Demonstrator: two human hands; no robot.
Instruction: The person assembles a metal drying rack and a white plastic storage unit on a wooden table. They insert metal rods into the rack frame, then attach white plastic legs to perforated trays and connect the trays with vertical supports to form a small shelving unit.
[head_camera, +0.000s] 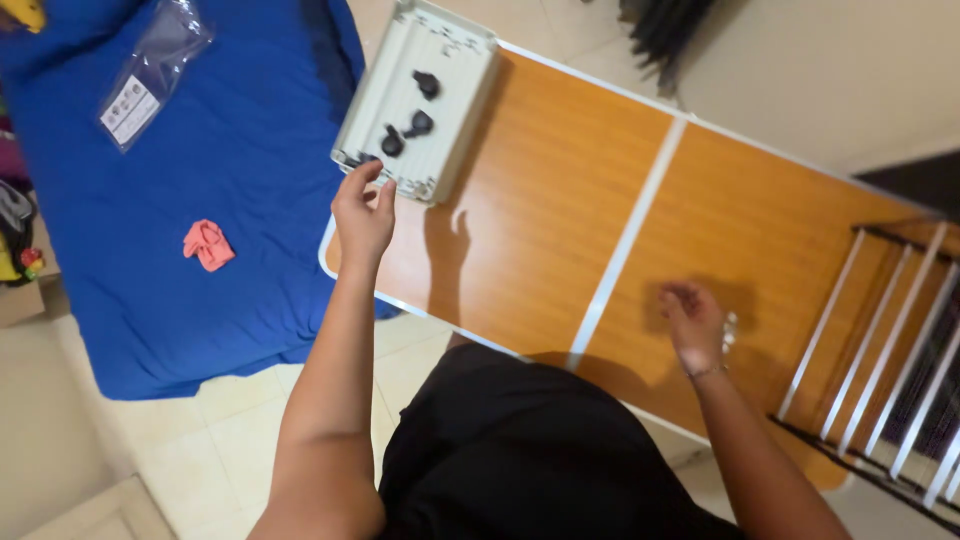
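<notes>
My left hand (363, 213) reaches out to the near edge of a pale grey ridged tray (450, 90) at the far left end of a wooden folding table (560, 200). Its fingertips touch or nearly touch the tray's rim. Three small black parts (412, 112) lie in the tray. My right hand (693, 317) rests on the table near its front edge, fingers curled, with a small whitish object (730, 333) beside it; whether it holds anything is unclear.
A blue cloth (230, 170) covers a surface left of the table, with a clear plastic bag (152, 70) and a small pink item (208, 244) on it. A slatted wooden rack (890, 330) stands at the right. Tiled floor lies below.
</notes>
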